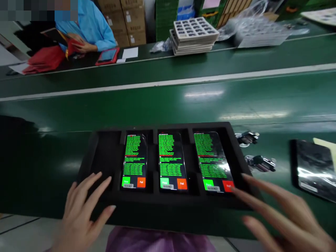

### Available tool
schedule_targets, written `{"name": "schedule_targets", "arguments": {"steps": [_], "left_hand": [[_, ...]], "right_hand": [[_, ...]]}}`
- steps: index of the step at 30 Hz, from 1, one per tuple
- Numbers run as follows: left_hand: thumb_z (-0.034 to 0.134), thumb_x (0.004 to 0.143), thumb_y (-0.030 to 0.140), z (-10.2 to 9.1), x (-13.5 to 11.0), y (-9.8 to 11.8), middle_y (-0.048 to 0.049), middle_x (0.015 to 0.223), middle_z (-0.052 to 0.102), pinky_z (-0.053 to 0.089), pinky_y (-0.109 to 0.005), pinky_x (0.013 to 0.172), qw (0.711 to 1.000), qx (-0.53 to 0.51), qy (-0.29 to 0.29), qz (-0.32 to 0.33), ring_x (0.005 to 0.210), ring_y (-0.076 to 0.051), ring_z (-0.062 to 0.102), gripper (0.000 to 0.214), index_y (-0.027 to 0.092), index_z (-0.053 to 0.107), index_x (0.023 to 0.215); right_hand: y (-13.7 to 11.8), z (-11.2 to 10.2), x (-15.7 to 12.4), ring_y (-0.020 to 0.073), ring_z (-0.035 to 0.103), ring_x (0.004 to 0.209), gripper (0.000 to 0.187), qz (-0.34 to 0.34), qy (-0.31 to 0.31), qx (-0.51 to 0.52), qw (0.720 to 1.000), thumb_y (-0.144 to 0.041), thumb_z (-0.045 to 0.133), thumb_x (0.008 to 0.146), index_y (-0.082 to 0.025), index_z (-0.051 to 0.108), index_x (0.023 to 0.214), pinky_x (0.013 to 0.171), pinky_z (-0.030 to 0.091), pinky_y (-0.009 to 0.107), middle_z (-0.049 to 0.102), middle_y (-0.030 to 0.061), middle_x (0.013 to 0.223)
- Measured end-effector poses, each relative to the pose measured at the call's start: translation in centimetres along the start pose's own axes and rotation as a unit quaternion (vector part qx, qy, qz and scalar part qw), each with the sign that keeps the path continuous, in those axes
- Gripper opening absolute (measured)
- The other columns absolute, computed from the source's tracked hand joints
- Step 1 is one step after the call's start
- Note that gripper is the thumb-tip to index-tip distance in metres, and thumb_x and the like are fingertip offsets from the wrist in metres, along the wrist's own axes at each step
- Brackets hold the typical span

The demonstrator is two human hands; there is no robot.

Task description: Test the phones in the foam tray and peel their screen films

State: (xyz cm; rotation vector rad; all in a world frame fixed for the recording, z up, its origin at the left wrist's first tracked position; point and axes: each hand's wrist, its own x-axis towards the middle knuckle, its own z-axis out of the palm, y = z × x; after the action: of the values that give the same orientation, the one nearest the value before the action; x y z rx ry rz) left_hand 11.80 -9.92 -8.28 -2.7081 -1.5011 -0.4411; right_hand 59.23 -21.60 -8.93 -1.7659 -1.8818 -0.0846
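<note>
A black foam tray [168, 202] lies on the green bench, with phones in three of its slots. The left phone [134, 161], the middle phone [172, 161] and the right phone [212, 161] all show green text lines above a green button and a red "Fail" button. My left hand [85, 206] spreads its fingers over the tray's front left corner, by a slot without a phone. My right hand [283, 213], fingers apart, has a fingertip at the red button of the right phone; whether it touches I cannot tell. Neither hand holds anything.
Metal clamps [259, 163] sit right of the tray, and a dark phone-like device [312, 168] lies beyond them. Across the bench are stacked white trays [195, 29], plastic-wrapped trays [259, 33] and a blue-sleeved person [91, 26] handling a device near red pouches [46, 59].
</note>
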Motion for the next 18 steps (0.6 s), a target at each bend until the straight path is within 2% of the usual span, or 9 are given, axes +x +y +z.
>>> {"name": "schedule_targets", "arguments": {"steps": [3,5,7,9,12,15,18], "left_hand": [[0.062,0.106,0.038,0.0,1.0,1.0,-0.0076,0.162,0.059,0.016,-0.057,0.141,0.996,-0.005,-0.026,0.083,0.151,-0.032,0.055,0.053,0.037,0.057,0.159],[0.065,0.104,0.035,0.2,1.7,1.3,-0.0079,0.158,0.063,0.012,-0.055,0.142,0.993,-0.011,-0.022,0.112,0.15,-0.03,0.056,0.051,0.035,0.062,0.155],[0.067,0.103,0.032,0.2,2.1,1.1,-0.008,0.15,0.068,0.014,-0.055,0.142,0.993,-0.021,-0.01,0.118,0.146,-0.029,0.06,0.047,0.033,0.066,0.15],[0.069,0.102,0.029,0.2,2.3,0.8,-0.008,0.144,0.072,0.015,-0.055,0.142,0.993,-0.026,0.0,0.118,0.142,-0.028,0.063,0.044,0.031,0.069,0.146],[0.07,0.102,0.028,0.1,2.2,0.5,-0.0086,0.14,0.074,0.013,-0.056,0.143,0.992,-0.023,0.004,0.128,0.139,-0.027,0.065,0.044,0.029,0.069,0.146],[0.065,0.107,0.038,0.3,1.7,0.5,-0.0106,0.151,0.067,0.008,-0.061,0.142,0.991,-0.013,-0.015,0.135,0.148,-0.03,0.057,0.049,0.032,0.063,0.156],[0.049,0.111,0.062,0.5,1.0,0.3,-0.0103,0.172,0.046,0.0,-0.069,0.14,0.993,-0.006,-0.04,0.107,0.164,-0.039,0.036,0.058,0.041,0.053,0.165]], "right_hand": [[-2.5,1.1,1.5,0.0372,0.063,0.132,0.033,-0.108,-0.018,-0.038,0.993,-0.045,0.05,0.114,-0.028,0.073,0.129,0.101,0.048,0.054,0.065,0.0125,0.15],[-3.6,1.8,2.5,0.0397,0.062,0.13,0.031,-0.114,-0.006,-0.072,0.991,-0.045,0.051,0.114,-0.025,0.074,0.12,0.103,0.043,0.056,0.067,0.0146,0.147],[-5.1,2.7,3.6,0.0392,0.062,0.127,0.032,-0.123,0.007,-0.068,0.99,-0.044,0.053,0.114,-0.024,0.075,0.124,0.103,0.041,0.056,0.068,0.0154,0.146],[-7.0,4.0,4.7,0.037,0.06,0.126,0.038,-0.162,-0.004,-0.042,0.986,-0.05,0.05,0.115,-0.025,0.074,0.133,0.104,0.039,0.055,0.067,0.0151,0.15],[-9.5,5.7,6.2,0.0345,0.057,0.129,0.046,-0.214,-0.038,-0.034,0.975,-0.054,0.041,0.117,-0.026,0.076,0.126,0.109,0.035,0.056,0.066,0.0138,0.152],[-9.2,5.5,6.4,0.0328,0.056,0.133,0.04,-0.199,-0.034,0.003,0.979,-0.051,0.043,0.118,-0.026,0.074,0.125,0.112,0.035,0.053,0.067,0.0119,0.148],[-6.6,3.4,5.2,0.0326,0.059,0.129,0.032,-0.091,-0.019,0.022,0.995,-0.039,0.046,0.116,-0.029,0.066,0.14,0.107,0.04,0.051,0.066,0.0117,0.141]]}}
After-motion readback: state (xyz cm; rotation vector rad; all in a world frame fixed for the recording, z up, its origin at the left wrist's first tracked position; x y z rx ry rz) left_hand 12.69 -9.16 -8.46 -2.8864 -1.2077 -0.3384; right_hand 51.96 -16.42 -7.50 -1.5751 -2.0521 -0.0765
